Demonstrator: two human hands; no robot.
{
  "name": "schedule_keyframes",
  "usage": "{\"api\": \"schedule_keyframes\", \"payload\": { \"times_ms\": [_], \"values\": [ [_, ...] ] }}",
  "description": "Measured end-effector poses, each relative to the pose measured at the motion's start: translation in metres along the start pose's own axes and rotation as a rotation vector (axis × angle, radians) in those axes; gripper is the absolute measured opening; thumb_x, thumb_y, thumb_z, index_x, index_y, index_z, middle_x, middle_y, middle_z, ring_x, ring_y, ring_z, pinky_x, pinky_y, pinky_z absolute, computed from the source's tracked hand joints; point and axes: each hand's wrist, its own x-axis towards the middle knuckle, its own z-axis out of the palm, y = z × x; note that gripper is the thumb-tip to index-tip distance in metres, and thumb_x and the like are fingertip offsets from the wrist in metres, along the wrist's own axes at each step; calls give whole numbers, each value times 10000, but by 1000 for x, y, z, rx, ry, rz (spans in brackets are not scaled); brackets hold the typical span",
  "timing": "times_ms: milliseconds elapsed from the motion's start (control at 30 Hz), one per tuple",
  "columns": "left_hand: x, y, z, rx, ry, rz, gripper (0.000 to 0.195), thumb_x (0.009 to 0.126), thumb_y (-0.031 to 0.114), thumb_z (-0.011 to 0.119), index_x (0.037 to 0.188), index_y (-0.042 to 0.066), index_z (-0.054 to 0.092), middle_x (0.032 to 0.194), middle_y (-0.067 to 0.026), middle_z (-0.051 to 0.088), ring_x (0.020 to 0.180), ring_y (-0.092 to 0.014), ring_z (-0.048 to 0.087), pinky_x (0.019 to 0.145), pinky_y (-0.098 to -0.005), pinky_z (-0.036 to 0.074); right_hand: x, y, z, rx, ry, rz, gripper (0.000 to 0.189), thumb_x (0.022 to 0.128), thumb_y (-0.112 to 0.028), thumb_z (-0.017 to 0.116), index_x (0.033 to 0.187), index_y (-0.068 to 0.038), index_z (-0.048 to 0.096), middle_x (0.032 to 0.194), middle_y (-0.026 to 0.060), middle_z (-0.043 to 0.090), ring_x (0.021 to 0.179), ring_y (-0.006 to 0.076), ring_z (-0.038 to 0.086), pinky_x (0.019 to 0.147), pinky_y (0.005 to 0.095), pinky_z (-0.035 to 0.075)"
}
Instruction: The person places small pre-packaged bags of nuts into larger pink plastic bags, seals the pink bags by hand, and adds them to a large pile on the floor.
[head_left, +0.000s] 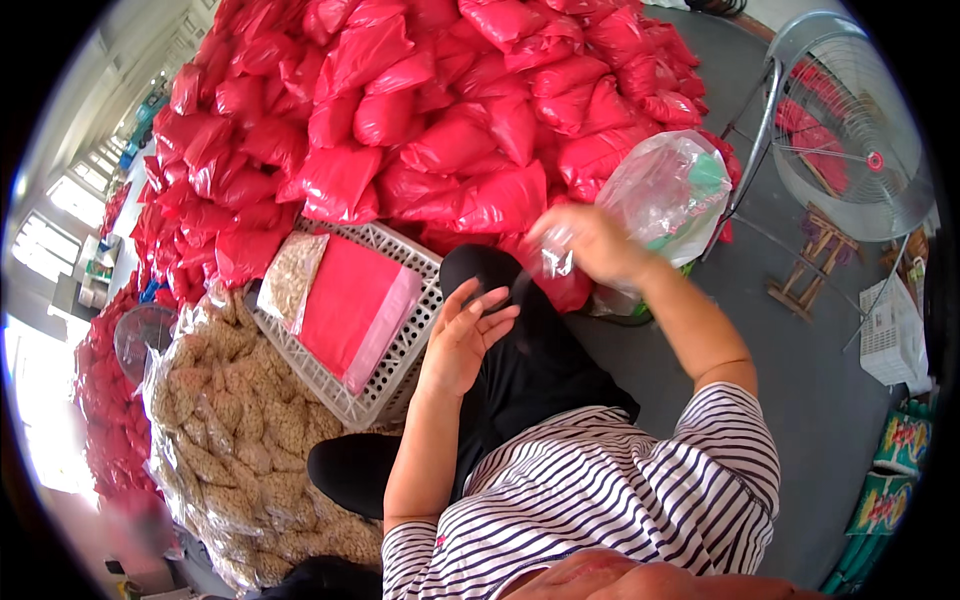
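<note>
My left hand (466, 337) is raised above my knee, fingers apart and nothing in it. Blurred by motion, my right hand (592, 244) is beside a large clear plastic bag (660, 195); a small piece of clear plastic (556, 253) shows at its fingers, but whether they grip it cannot be told. To the left of my left hand, a stack of flat red plastic bags (349, 300) lies on an upturned-looking grey plastic crate (360, 409). A clear bag of small beige pieces (291, 277) lies on the crate against the red stack.
Filled red plastic bags (442, 142) form a large heap ahead. Clear bags of beige pieces (247, 435) are piled at the left. A large floor fan (855, 135), a small wooden stool (811, 262) and a white basket (889, 330) stand at the right.
</note>
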Motion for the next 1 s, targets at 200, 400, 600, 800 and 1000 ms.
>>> {"api": "schedule_keyframes", "payload": {
  "times_ms": [200, 400, 600, 800, 1000],
  "values": [
    [-1, -22, -25, 121, 50, -79, 214, 945, 167, 551, 1081, 4, 579, 1135, -173, 635, 1047, -278, 628, 920, -382, 499, 2, 94, -161, -761, -170, 713, 190, 834, -53, 583, 1021, -47, 615, 1006, 91, 661, 930, 228, 635, 820, 338, 501],
    [-10, -33, -34, 203, 113, -116, 118, 948, 140, 557, 962, 29, 596, 968, -95, 668, 868, -183, 654, 804, -295, 519, -59, 197, -166, -1329, -343, 697, 313, 851, -259, 605, 1092, -79, 694, 1110, 177, 669, 1092, 323, 617, 932, 409, 481],
    [-6, -37, -37, 309, 180, -106, 108, 931, 133, 606, 958, 28, 617, 941, -65, 673, 806, -116, 615, 749, -240, 482, -8, 185, -153, -1513, -566, 836, 305, 863, -254, 575, 1094, -113, 715, 1121, 95, 687, 1092, 267, 629, 887, 418, 507],
    [42, -45, 15, 953, 5, 125, 199, 875, 84, 670, 1063, 20, 653, 904, -53, 661, 748, -122, 620, 688, -246, 496, -11, 202, -149, -1635, -452, 945, 315, 921, -210, 457, 1063, -135, 728, 1096, 74, 699, 1039, 217, 657, 858, 391, 498],
    [127, -57, 118, 1254, -303, 468, 427, 772, 45, 740, 1182, 25, 623, 1083, -146, 586, 737, -211, 634, 659, -291, 516, -18, 121, -110, -1351, -319, 998, 241, 866, -189, 530, 973, -139, 741, 1007, 51, 717, 958, 213, 676, 752, 400, 513]
  ]
}}
